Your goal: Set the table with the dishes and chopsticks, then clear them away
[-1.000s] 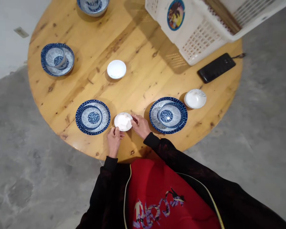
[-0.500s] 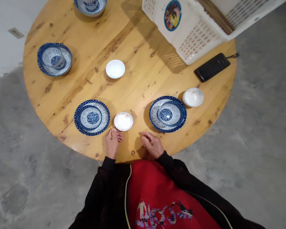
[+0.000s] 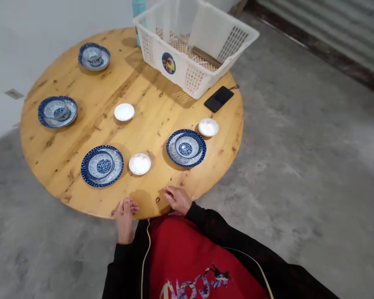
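My left hand (image 3: 125,214) hovers at the table's front edge with loosely bent, parted fingers and nothing in it. To its right, my right hand (image 3: 178,200) is at the same edge, fingers loosely stretched and holding nothing. Beyond them sits a small white bowl (image 3: 140,164), touched by neither hand. Left of that bowl is a blue-patterned plate (image 3: 118,176) with a matching bowl (image 3: 104,166) in it. A second blue-patterned plate (image 3: 171,153) with a bowl (image 3: 187,147) lies past my right hand, and another small white bowl (image 3: 208,127) stands beside it.
Toward the back of the round wooden table (image 3: 90,114) stands a white plastic basket (image 3: 190,79), a black phone (image 3: 219,99) near its corner. A third white bowl (image 3: 124,112) sits mid-table. More blue plates with bowls (image 3: 57,112) line the left side. A light-blue bottle (image 3: 139,7) is behind.
The view has tilted up, showing more of the basket and the far plates. My left hand has drawn back from the small white bowl toward the table edge; my right has moved little.
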{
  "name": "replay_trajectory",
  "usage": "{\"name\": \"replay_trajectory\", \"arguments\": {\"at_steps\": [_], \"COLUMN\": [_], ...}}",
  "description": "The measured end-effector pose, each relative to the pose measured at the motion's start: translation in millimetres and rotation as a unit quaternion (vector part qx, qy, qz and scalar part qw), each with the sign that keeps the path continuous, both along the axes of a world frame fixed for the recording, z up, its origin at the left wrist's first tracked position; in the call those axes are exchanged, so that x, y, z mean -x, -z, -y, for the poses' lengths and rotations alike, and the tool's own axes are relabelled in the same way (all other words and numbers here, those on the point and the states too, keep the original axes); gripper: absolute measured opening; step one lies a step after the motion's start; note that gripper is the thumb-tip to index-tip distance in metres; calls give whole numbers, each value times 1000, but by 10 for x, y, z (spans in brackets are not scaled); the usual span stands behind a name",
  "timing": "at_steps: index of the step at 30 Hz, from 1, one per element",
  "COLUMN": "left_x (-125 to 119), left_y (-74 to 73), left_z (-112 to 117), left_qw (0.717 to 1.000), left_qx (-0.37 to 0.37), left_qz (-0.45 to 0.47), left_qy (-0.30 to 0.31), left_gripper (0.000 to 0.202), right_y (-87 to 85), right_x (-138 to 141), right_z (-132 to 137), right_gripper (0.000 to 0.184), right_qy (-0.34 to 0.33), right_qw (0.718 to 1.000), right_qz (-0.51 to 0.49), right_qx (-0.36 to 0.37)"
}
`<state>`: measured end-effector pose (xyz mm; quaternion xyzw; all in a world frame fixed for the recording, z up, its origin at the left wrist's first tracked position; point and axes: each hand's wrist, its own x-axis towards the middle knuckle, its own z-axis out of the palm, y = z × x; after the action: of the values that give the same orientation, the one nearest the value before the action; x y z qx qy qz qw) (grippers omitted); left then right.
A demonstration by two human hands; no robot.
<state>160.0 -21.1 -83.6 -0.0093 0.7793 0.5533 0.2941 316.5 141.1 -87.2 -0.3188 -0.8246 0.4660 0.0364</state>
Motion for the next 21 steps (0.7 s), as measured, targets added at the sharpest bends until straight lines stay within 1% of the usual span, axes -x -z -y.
{"name": "replay_trajectory", "arguments": {"at_steps": [2, 4, 8, 11, 14, 16, 19, 21], "left_x": [-152, -326, -767, -1144, -1434, -1528, -1521, -1451], "left_y": [-10, -25, -88, -127, -125, -124, -163, -215], "left_z": [153, 259, 391, 542, 759, 893, 999, 1011], "left_qw": [1000, 1000, 999, 998, 998, 998, 999, 1000], "left_qx": [10, 20, 23, 17, 19, 22, 21, 14], "left_qz": [1, 5, 7, 10, 27, 33, 21, 8], "left_qy": [-14, -10, 34, 55, 58, 52, 26, 7], "left_gripper": [37, 42, 52, 57, 61, 62, 61, 61], "right_y": [-1, 3, 3, -3, -16, -33, -69, -86], "right_x": [-163, -385, -859, -1086, -1151, -1135, -1083, -1041], "right_z": [87, 180, 341, 443, 562, 654, 777, 821], "right_gripper": [28, 27, 26, 28, 29, 29, 28, 27], "right_qy": [-15, -16, 14, 23, 0, -29, -70, -68], "right_qw": [1000, 1000, 1000, 999, 1000, 1000, 998, 997], "right_qz": [6, 11, 25, 27, 10, 5, 5, 5], "right_qx": [-14, -20, -12, -4, -5, -5, -11, -19]}}
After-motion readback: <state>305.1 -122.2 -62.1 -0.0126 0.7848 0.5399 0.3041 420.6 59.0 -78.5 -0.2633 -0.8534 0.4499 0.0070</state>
